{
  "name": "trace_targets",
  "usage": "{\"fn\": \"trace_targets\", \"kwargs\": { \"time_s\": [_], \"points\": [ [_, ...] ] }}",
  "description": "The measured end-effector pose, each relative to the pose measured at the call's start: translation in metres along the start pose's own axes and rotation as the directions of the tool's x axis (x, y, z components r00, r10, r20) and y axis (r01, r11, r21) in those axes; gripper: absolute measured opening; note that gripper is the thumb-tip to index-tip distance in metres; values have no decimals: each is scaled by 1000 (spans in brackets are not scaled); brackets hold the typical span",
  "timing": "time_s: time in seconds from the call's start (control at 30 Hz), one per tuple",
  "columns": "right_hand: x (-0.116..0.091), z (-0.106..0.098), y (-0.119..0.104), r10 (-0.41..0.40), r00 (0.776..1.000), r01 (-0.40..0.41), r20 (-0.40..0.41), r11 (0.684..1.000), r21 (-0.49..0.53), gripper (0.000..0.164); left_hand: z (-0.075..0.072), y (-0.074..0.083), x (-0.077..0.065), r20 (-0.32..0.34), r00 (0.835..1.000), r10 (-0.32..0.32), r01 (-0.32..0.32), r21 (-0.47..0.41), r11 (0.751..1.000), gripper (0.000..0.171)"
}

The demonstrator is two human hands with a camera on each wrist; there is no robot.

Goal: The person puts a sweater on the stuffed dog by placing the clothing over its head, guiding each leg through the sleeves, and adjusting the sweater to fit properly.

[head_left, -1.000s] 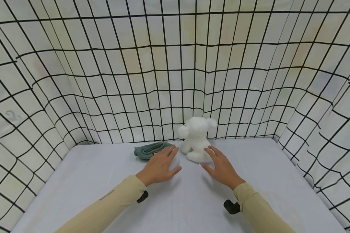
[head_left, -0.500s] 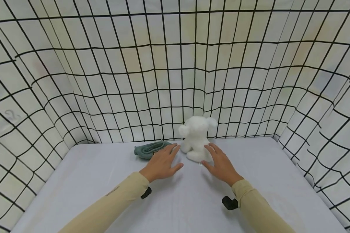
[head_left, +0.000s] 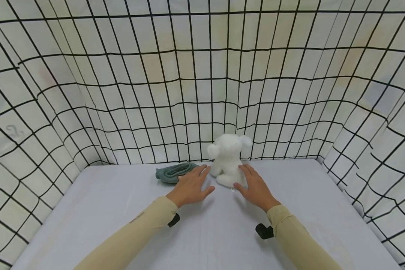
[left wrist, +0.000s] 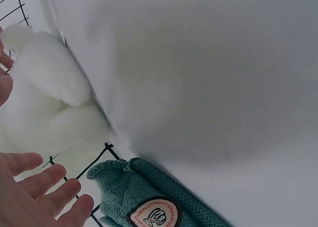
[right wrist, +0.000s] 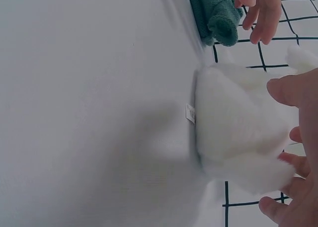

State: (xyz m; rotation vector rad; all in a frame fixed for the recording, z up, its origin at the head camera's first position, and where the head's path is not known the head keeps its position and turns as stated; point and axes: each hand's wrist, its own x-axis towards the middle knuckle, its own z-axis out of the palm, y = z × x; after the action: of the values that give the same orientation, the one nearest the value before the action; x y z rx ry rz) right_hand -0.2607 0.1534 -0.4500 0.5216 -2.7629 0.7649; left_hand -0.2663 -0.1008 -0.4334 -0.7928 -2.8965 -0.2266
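A white fluffy stuffed animal (head_left: 227, 155) with round ears sits upright at the back of the white table. My right hand (head_left: 256, 189) is at its right side, fingers slightly bent and spread, thumb in front of its lower body. In the right wrist view a small white tag (right wrist: 190, 113) sticks out from the toy's base. My left hand (head_left: 191, 188) hovers to the toy's left, fingers extended and thumb toward the toy, holding nothing. Just beyond that hand lies a folded teal knitted item (head_left: 168, 173), partly hidden by the fingers; its round patch (left wrist: 155, 214) shows in the left wrist view.
White walls with a black grid (head_left: 202, 86) enclose the table (head_left: 98, 210) at the back and both sides. The toy stands close to the back wall. A black wrist camera (head_left: 264, 231) hangs under the right sleeve, and another (head_left: 173, 220) under the left.
My left hand has shifted right and slightly forward, closer to the toy. The right hand has edged forward along the toy's side. The toy and the knitted item stay in place.
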Motion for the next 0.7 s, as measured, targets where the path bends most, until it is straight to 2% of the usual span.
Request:
{"fn": "trace_targets", "kwargs": {
  "time_s": [0.33, 0.7],
  "points": [
    [7, 2, 2, 25, 1000, -25, 16, 1000, 12, 70, 4, -2, 10, 52, 999, -16, 19, -62, 998, 74],
    [13, 7, 4, 35, 999, -35, 3, 998, 43, 75, 8, -2, 19, 39, 999, -21, 24, -90, 996, 74]
  ]
}}
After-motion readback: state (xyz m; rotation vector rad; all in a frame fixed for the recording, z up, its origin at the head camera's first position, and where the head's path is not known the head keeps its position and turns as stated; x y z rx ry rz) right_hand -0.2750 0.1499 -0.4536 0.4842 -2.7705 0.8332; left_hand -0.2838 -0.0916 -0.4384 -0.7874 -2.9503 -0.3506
